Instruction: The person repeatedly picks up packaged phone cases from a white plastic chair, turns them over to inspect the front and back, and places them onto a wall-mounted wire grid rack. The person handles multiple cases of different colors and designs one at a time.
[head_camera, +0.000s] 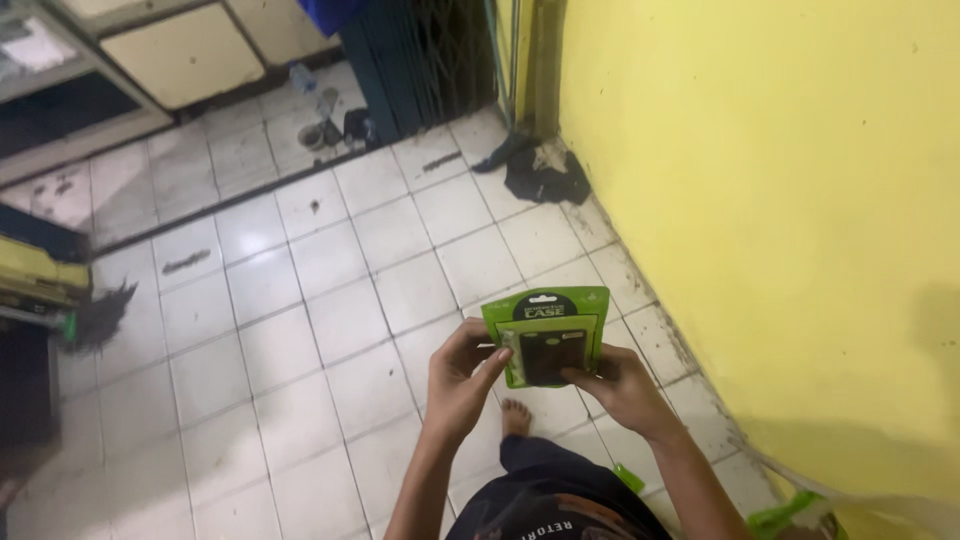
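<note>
I hold a green flat packet (546, 335) with a dark phone case showing through its clear window, upright in front of me. My left hand (460, 380) grips its left edge, thumb on the front. My right hand (617, 385) pinches its lower right corner. Below the packet a bare foot (515, 415) rests on the white tiled floor (340, 320), and my dark clothing fills the bottom of the view.
A yellow wall (780, 200) runs along the right. A dark rag (545, 172) lies in the far corner by a dark metal grille door (420, 55). Cream cabinets (185, 55) stand at top left. More green packaging (790, 515) sits at bottom right.
</note>
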